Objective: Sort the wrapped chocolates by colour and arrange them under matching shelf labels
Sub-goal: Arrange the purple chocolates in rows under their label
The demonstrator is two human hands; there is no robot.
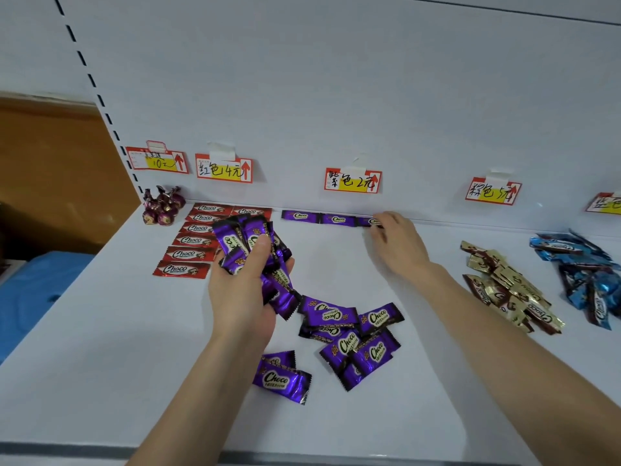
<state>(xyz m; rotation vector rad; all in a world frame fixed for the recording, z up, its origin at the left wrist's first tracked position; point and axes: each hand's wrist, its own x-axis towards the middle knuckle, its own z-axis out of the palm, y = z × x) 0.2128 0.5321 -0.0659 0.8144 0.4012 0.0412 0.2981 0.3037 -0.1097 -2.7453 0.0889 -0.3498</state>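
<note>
Head view: the left hand [245, 287] is curled round a bunch of purple chocolates [250, 240], held above the white shelf [100, 364]. The right hand [398, 245] reaches to the back wall, its bent fingertips on the end of a purple row [319, 217] of 3 under the purple label [353, 180]. Whether it pinches or only presses, I cannot tell. A loose purple pile [349, 334] lies between the forearms.
</note>
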